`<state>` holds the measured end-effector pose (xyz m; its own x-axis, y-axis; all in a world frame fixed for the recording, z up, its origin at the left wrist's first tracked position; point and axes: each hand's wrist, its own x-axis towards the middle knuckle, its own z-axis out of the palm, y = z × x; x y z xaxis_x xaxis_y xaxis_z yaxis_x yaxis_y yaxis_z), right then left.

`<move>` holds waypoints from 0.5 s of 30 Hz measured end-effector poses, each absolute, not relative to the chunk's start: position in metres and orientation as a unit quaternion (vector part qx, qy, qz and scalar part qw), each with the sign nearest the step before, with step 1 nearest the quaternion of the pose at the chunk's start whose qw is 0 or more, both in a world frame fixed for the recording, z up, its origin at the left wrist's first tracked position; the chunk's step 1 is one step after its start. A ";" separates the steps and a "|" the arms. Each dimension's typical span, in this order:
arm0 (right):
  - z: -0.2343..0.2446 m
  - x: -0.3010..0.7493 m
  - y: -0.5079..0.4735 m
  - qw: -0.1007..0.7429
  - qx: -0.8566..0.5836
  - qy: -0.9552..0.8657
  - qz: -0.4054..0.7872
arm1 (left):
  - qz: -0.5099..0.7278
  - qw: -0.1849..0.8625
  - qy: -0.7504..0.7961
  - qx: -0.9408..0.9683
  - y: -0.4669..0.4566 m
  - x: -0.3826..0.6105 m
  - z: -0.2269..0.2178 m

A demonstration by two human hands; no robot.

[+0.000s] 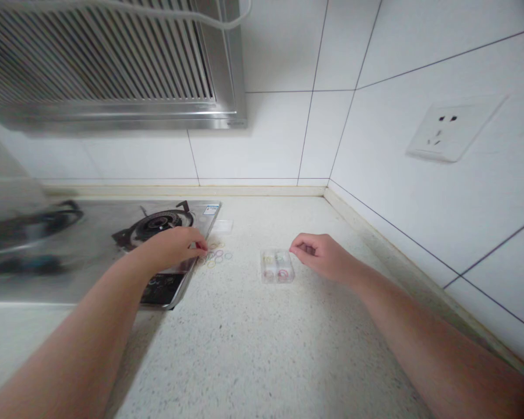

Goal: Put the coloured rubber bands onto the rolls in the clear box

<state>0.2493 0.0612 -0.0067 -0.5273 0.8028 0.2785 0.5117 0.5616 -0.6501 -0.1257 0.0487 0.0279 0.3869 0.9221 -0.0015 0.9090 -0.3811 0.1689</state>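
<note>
- A white-tiled wall (271,139) meets a pale speckled counter (227,355); a hood (218,116) is mounted above, and a socket (439,131) is fixed at right.
- A stove (91,285) is set into the counter at left, its burner (157,222) located behind the left hand (179,243).
- Loose coloured rings (219,254) are spread on the counter, just beside the stove's right edge; some are overlapped.
- A clear box (278,266) is placed to the right of the rings, apart from them. Rings are seen in its compartments, a red one (282,273) in the near right.
- A clear piece (224,226) is laid behind the loose rings; its exact form cannot be told.
- Caution: a ring could be pushed against or onto the stove edge if it is swept leftward.
- Caution: a neighbouring ring could be dragged along, since the rings are overlapped.
- Caution: the box could be slid or tipped if its corner is knocked by the right hand (317,251).
- The left fingertips are pinched together at the left margin of the rings; whether a ring is gripped cannot be told.
- The right fingers are curled, thumb and forefinger at the box's far right corner; whether the rim is gripped cannot be told.
</note>
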 end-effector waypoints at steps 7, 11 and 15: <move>-0.005 0.250 0.061 0.285 -0.391 -0.838 0.254 | 0.005 0.064 0.584 0.809 0.049 -0.125 0.029; -0.004 0.250 0.060 0.279 -0.392 -0.839 0.254 | -0.004 0.066 0.586 0.808 0.049 -0.123 0.028; -0.005 0.249 0.060 0.277 -0.390 -0.842 0.251 | -0.004 0.063 0.577 0.815 0.049 -0.121 0.026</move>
<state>0.2494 0.0596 -0.0045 -0.5425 0.7954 0.2702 0.5178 0.5700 -0.6380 -0.1211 0.0494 0.0264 0.3349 0.9388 -0.0803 0.9399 -0.3270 0.0981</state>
